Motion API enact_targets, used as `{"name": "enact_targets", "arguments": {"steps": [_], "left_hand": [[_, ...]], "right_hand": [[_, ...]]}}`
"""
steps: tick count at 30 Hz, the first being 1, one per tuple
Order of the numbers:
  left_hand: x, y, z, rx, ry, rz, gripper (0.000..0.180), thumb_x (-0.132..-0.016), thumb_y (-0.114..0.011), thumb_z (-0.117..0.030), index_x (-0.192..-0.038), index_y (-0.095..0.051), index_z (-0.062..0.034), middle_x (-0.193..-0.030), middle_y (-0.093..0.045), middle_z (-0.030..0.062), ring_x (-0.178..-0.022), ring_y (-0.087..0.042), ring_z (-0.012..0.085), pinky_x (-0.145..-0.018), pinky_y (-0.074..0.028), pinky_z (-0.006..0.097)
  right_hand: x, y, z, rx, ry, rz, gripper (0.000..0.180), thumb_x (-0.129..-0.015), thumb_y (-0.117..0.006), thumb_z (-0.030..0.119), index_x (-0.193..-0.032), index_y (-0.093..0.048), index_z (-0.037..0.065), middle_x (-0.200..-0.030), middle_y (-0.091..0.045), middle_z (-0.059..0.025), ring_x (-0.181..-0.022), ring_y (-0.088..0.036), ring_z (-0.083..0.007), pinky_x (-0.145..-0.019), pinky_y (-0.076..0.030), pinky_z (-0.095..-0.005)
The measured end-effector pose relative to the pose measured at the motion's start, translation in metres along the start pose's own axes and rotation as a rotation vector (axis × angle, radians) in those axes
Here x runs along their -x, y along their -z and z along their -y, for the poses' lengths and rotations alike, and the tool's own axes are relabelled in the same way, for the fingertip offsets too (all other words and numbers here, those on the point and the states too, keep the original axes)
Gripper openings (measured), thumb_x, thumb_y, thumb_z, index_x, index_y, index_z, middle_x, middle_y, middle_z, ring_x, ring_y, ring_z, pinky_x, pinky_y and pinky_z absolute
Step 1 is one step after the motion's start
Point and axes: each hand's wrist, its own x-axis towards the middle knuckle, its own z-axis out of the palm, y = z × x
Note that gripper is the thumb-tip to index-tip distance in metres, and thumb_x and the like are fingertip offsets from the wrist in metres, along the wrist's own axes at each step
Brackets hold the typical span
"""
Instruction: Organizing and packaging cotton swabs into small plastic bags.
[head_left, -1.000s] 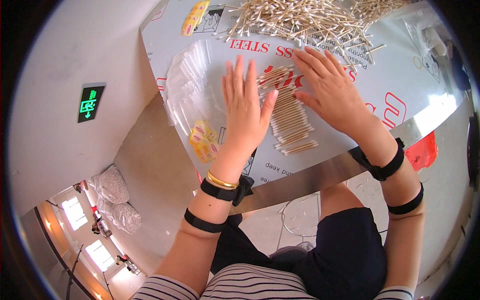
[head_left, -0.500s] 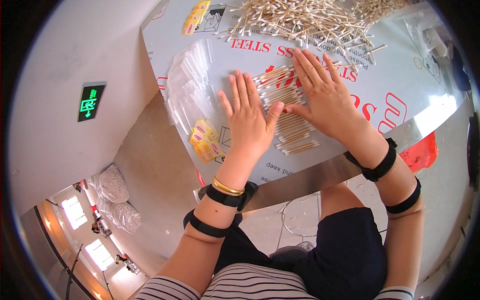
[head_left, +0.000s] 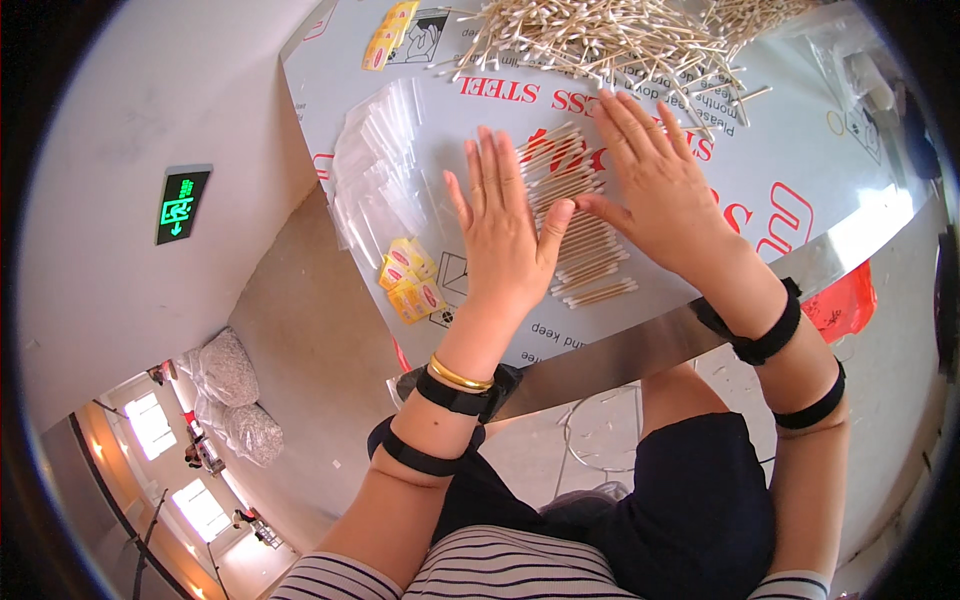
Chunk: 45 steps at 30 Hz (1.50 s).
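Between my two hands lies a column of cotton swabs [head_left: 583, 235], side by side and roughly parallel on the film-covered table [head_left: 480, 130]. My left hand [head_left: 500, 225] is flat with fingers stretched out along the swabs' left ends. On the other side, my right hand [head_left: 655, 190] has its fingers extended and spread, its thumb reaching toward the left thumb near the middle of the column. Neither hand grips anything. Beyond the hands is a big loose heap of cotton swabs [head_left: 600, 40].
Left of my left hand lie clear plastic bags [head_left: 375, 160] and yellow labels [head_left: 410, 280]. More yellow labels [head_left: 390, 35] sit at the far left. Crumpled clear plastic [head_left: 860, 80] is at the far right. A red bag [head_left: 842, 303] shows beyond the table's right near edge.
My right hand has shifted slightly right, away from the swabs, and the thumbs have parted a little. The swabs' far end is more exposed.
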Motion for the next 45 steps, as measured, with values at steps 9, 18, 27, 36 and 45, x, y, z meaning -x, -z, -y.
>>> {"name": "enact_targets", "arguments": {"steps": [9, 18, 27, 36, 45], "left_hand": [[-0.005, 0.002, -0.002, -0.165, -0.158, 0.148, 0.079, -0.108, -0.034, -0.061, -0.165, -0.028, -0.0062, -0.172, -0.023, 0.0167, -0.16, -0.015, 0.0409, -0.125, -0.002, 0.064], [-0.021, 0.022, 0.016, 0.0, -0.324, -0.098, 0.022, -0.093, -0.075, -0.028, -0.112, -0.076, -0.0173, -0.145, -0.06, 0.0056, -0.144, -0.045, 0.0327, -0.12, -0.028, 0.055], [-0.026, 0.023, 0.017, 0.009, -0.15, -0.129, 0.014, -0.079, -0.084, -0.018, -0.089, -0.074, -0.0184, -0.123, -0.065, -0.0009, -0.128, -0.055, 0.0274, -0.109, -0.034, 0.048], [-0.031, 0.022, 0.022, -0.01, -0.161, -0.174, 0.013, -0.08, -0.083, -0.016, -0.09, -0.074, -0.0177, -0.122, -0.065, -0.0011, -0.121, -0.056, 0.025, -0.107, -0.034, 0.045], [-0.038, 0.016, 0.006, 0.017, -0.144, -0.172, 0.028, -0.089, -0.075, -0.019, -0.116, -0.073, -0.0163, -0.132, -0.062, 0.0028, -0.126, -0.054, 0.0281, -0.111, -0.033, 0.049]], "right_hand": [[0.008, 0.023, -0.016, -0.15, -0.015, -0.093, 0.064, -0.096, -0.071, 0.035, -0.146, -0.052, 0.001, -0.153, -0.049, -0.016, -0.149, -0.039, -0.0322, -0.128, -0.025, -0.048], [0.02, 0.028, -0.033, -0.308, -0.071, -0.199, 0.035, -0.093, -0.072, 0.018, -0.126, -0.067, 0.006, -0.139, -0.059, -0.013, -0.137, -0.049, -0.0336, -0.117, -0.038, -0.0472], [0.026, 0.027, -0.036, -0.308, -0.089, -0.168, 0.03, -0.094, -0.071, 0.017, -0.122, -0.069, 0.007, -0.135, -0.061, -0.0115, -0.132, -0.053, -0.0331, -0.114, -0.04, -0.045], [0.025, 0.026, -0.047, -0.304, -0.102, -0.203, 0.029, -0.091, -0.073, 0.012, -0.12, -0.07, 0.009, -0.131, -0.062, -0.0104, -0.126, -0.056, -0.0322, -0.11, -0.042, -0.0448], [-0.003, 0.023, -0.062, -0.172, -0.043, -0.196, 0.012, -0.09, -0.071, 0.008, -0.101, -0.072, 0.011, -0.105, -0.061, -0.0054, -0.108, -0.057, -0.0267, -0.099, -0.045, -0.0407]]}}
